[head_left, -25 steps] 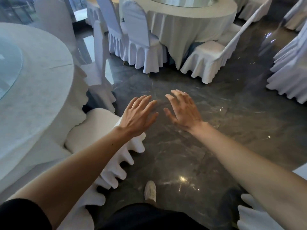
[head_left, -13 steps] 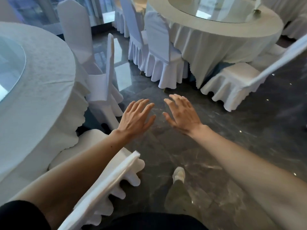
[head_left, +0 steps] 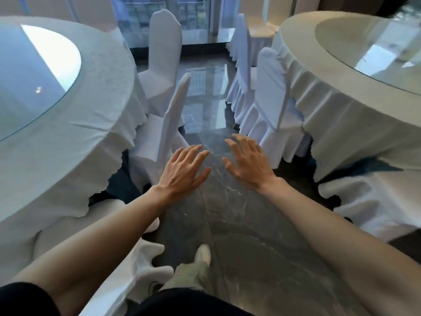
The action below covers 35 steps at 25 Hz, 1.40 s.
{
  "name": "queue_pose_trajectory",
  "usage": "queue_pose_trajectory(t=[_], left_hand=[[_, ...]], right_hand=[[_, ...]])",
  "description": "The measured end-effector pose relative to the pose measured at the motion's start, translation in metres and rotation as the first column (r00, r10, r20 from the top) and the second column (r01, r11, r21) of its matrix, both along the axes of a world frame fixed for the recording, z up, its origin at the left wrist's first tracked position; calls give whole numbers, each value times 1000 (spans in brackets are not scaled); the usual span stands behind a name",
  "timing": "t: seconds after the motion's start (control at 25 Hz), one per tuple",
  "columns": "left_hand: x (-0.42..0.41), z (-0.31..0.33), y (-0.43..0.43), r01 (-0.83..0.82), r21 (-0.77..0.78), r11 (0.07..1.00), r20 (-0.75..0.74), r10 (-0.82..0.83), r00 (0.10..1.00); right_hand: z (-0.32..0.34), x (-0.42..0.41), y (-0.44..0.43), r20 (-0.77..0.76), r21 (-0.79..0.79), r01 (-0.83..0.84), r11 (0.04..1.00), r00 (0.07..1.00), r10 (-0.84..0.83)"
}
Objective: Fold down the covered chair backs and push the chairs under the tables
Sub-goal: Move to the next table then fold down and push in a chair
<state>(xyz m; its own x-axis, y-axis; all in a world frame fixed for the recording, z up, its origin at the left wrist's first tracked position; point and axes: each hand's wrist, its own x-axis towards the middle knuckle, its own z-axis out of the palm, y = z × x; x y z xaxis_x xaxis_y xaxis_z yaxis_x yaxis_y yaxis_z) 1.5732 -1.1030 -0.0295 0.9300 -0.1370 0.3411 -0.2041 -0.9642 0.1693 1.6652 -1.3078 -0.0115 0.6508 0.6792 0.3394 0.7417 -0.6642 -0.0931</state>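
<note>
My left hand [head_left: 183, 171] and my right hand [head_left: 247, 163] hover open, palms down, over the dark aisle between two round tables; neither touches anything. Just ahead of my left hand stands a white-covered chair [head_left: 169, 119], its back upright, next to the left table [head_left: 68, 137]. Behind it, another covered chair [head_left: 163, 58] is upright. By the right table [head_left: 341, 106] a covered chair [head_left: 272, 92] stands upright ahead of my right hand, with another [head_left: 241, 55] beyond it. A covered chair [head_left: 145, 263] sits low at my lower left, partly under the left tablecloth.
Both tables have white cloths and glass turntables [head_left: 29, 76]. The polished dark stone floor [head_left: 239, 213] forms a narrow aisle running to a window wall [head_left: 193, 19]. My shoe [head_left: 201, 253] is on the floor below. White cloth folds [head_left: 376, 201] pool at the right table's base.
The view has swung left and forward: I now face the aisle between the two tables. Both hands stay open and empty, and the upright chairs are closer.
</note>
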Motion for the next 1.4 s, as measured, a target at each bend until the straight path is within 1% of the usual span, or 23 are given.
queue_pose_trajectory(t=[0.16,0.24,0.36,0.4,0.52,0.64,0.76,0.88,0.96,1.08,1.16,1.24,1.28,1.36,1.4], left_hand=[[94,-9,19,-89,-37,995,-7,89,996],[141,-12,35,-118,-75,990,2,118,993],[206,-10,58,-192,-80,978,22,195,981],[227,-8,65,-226,-87,970,7,227,974],[272,-11,83,-316,-108,942,-24,316,949],[310,-25,103,-427,-94,899,-64,423,904],[346,-46,118,-593,-68,802,-137,581,802],[379,-55,122,-751,-46,659,-211,728,652],[395,-56,121,-815,-27,578,-217,793,569],[416,-58,119,-891,-3,455,-172,877,448],[427,-58,119,-922,-2,387,-174,908,381],[431,-63,121,-939,-2,343,-201,920,336],[432,-68,125,-943,-22,332,-225,917,328],[433,-77,132,-937,-81,339,-291,891,347],[432,-80,134,-932,-80,352,-312,879,359]], right_hand=[[-15,105,31,-25,-14,-78,997,997,78],[-16,157,49,-44,-14,-108,994,993,107],[-13,233,77,-52,-60,-180,982,983,178],[-11,258,87,-60,-65,-202,977,978,198],[-11,321,113,-84,-67,-270,960,961,264],[-21,382,149,-127,-82,-402,912,912,390],[-39,443,192,-148,-109,-565,818,823,549],[-47,496,232,-196,-157,-715,681,698,689],[-49,523,253,-200,-157,-797,584,605,771],[-53,557,287,-207,-146,-879,454,476,855],[-60,571,309,-221,-164,-906,390,419,880],[-70,579,325,-254,-197,-928,317,361,897],[-75,582,334,-278,-210,-940,268,320,906],[-82,584,347,-350,-235,-957,172,248,903],[-85,582,349,-387,-238,-962,134,220,895]])
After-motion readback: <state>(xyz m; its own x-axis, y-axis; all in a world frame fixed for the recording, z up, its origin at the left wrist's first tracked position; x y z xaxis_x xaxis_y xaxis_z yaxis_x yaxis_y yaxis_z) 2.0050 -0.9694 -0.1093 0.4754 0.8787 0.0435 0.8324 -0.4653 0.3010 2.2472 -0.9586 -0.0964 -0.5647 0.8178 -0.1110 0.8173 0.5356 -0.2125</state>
